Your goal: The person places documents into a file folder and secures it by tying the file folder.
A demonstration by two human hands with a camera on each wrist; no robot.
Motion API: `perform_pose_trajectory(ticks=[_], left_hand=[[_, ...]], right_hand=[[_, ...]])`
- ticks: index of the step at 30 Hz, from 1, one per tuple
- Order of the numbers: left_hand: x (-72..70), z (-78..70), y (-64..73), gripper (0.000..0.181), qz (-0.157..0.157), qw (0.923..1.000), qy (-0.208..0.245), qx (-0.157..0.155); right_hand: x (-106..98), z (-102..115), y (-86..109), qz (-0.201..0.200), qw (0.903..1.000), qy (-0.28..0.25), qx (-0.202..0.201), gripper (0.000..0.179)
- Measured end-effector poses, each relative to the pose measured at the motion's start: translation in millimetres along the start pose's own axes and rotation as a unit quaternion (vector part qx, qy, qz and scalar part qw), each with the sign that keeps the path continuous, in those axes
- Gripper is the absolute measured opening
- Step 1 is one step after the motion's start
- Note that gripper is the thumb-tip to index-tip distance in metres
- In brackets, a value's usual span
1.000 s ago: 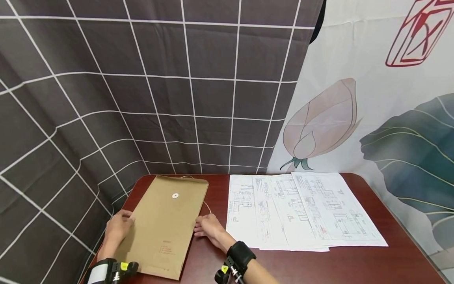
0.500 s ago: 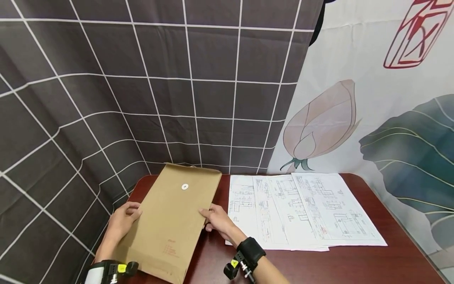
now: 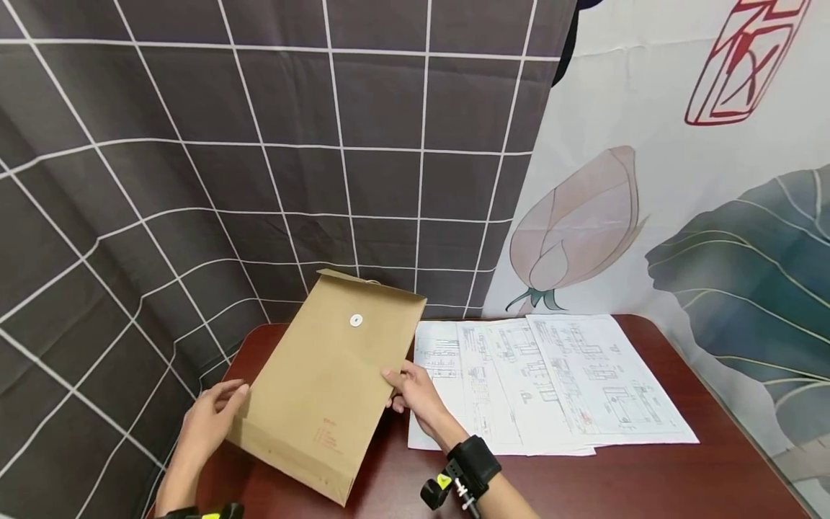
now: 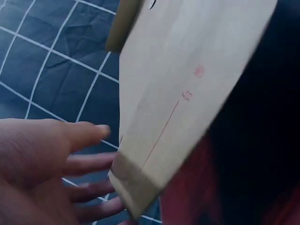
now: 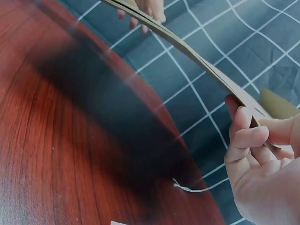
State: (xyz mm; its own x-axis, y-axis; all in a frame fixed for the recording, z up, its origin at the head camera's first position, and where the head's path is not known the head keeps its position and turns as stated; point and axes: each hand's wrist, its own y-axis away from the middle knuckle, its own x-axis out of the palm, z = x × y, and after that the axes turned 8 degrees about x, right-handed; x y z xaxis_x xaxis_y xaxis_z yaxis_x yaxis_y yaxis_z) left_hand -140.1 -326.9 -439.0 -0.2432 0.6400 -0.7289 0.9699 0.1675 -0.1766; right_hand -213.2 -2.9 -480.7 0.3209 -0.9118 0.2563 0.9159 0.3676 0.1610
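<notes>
A brown kraft-paper document envelope (image 3: 331, 367) with a white round button is raised off the table and tilted. My right hand (image 3: 418, 400) pinches its right edge, thumb on the front and fingers curled behind; in the right wrist view the right hand (image 5: 262, 164) grips the thin edge. By the lower left side is my left hand (image 3: 210, 422). In the left wrist view the left hand (image 4: 51, 168) has its fingers extended at the envelope's lower corner, with the thumb apart from the paper. Thin white string (image 5: 192, 188) hangs near the right hand.
Several overlapping sheets with technical drawings (image 3: 551, 382) lie right of the envelope on the reddish-brown table (image 3: 583, 483). A dark grid-patterned cloth (image 3: 376, 180) hangs behind and to the left. A white cloth with a flower print (image 3: 577, 223) hangs at the right.
The envelope has risen from the table and shifted right, its top tilting up. My right hand has taken hold of its right edge. The left hand has stayed by the left edge.
</notes>
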Motion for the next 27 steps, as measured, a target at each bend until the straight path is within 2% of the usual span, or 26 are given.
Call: perform_pose_trajectory(ticks=[3,5,9,12,17,19,21,27], left_hand=[[0.2,0.4,8.1,0.07,-0.003,0.9972,0.058,-0.046],[1.7,-1.0,11.1,0.08,0.004,0.991,0.11,-0.077],[10.5,-4.5,17.5,0.092,0.04,0.9664,0.227,-0.114],[22.4,-8.7,27.0,0.092,0.051,0.944,0.305,-0.114],[43.6,-16.5,41.1,0.076,0.036,0.9197,0.385,-0.068],[50.8,-18.6,43.3,0.069,0.027,0.9138,0.401,-0.055],[58.4,-18.2,43.3,0.068,0.02,0.9102,0.41,-0.057],[78.9,-20.1,42.2,0.076,-0.013,0.9085,0.411,-0.071]], right_hand=[[-1,3,1.8,-0.012,0.9999,0.004,-0.011,0.023],[-2,5,2.4,-0.025,0.9995,0.002,-0.017,0.023],[-2,7,3.6,-0.043,0.9987,-0.013,-0.026,0.025],[0,8,5.6,-0.051,0.9979,-0.022,-0.033,0.027],[2,8,9.4,-0.06,0.9969,-0.034,-0.039,0.031],[4,8,10.9,-0.062,0.9964,-0.041,-0.042,0.032],[5,8,12.5,-0.064,0.9956,-0.052,-0.045,0.032],[8,9,15.1,-0.08,0.9924,-0.074,-0.057,0.028]])
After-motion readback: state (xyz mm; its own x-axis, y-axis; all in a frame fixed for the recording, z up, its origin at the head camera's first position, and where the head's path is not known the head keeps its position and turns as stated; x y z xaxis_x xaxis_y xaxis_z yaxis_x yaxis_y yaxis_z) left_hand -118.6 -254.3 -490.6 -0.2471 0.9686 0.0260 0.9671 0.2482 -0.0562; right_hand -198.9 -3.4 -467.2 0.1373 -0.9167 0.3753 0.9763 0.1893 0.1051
